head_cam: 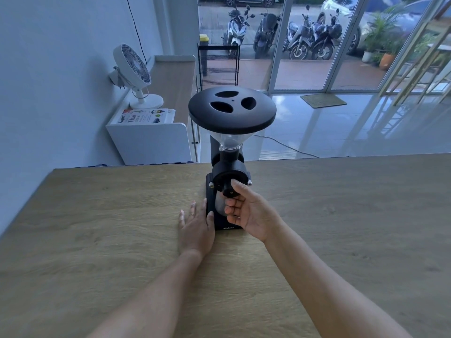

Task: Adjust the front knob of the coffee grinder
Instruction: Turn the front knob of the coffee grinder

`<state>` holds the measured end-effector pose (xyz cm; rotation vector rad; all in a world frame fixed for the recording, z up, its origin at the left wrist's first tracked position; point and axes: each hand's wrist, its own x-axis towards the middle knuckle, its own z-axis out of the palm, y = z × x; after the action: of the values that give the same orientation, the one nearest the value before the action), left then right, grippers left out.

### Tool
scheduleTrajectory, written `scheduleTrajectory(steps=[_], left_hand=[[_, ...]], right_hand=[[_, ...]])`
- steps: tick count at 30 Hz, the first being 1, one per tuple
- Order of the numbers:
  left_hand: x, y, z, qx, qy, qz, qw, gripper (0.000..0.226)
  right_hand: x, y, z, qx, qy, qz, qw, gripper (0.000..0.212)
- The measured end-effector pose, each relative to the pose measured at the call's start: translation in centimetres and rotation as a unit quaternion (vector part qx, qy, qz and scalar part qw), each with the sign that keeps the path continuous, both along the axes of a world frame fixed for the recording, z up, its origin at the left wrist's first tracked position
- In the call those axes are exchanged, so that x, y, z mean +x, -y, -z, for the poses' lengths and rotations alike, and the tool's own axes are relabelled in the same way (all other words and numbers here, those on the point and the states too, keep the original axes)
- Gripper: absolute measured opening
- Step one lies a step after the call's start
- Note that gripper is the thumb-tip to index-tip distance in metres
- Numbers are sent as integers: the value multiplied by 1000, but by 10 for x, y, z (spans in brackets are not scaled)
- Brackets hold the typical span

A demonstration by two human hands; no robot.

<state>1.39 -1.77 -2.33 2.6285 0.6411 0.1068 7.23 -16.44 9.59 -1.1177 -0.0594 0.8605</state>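
Two hands work at the grinder [228,167], which I see standing near the table's [97,228] far edge. My right hand [246,211] pinches the front knob [229,191] between thumb and fingers; my left hand [196,228] lies flat, fingers spread, against the base.

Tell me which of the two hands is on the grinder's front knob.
The right hand: its thumb and fingers pinch the small black front knob. The left hand lies flat on the wooden table, against the grinder's base.
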Motion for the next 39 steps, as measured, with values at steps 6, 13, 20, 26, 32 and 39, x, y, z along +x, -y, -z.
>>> scheduleTrajectory(steps=[6, 13, 20, 26, 32, 39], left_hand=[[0, 0, 1, 1, 2, -1, 1000, 56], [1, -1, 4, 9, 0, 0, 1000, 56], [2, -2, 7, 9, 5, -4, 1000, 56], [2, -2, 7, 7, 10, -4, 1000, 56], [2, -1, 4, 6, 9, -5, 1000, 56], [1, -2, 4, 1, 5, -4, 1000, 56]], right_hand=[[-1, -1, 0, -5, 4, 10, 1000, 35], [-1, -2, 2, 4, -1, 16, 1000, 38], [-1, -3, 2, -4, 4, 23, 1000, 36], [-2, -5, 1, -8, 2, 26, 1000, 37], [-2, -4, 0, -14, 3, 20, 1000, 38], [-5, 0, 5, 39, -19, -30, 999, 45]])
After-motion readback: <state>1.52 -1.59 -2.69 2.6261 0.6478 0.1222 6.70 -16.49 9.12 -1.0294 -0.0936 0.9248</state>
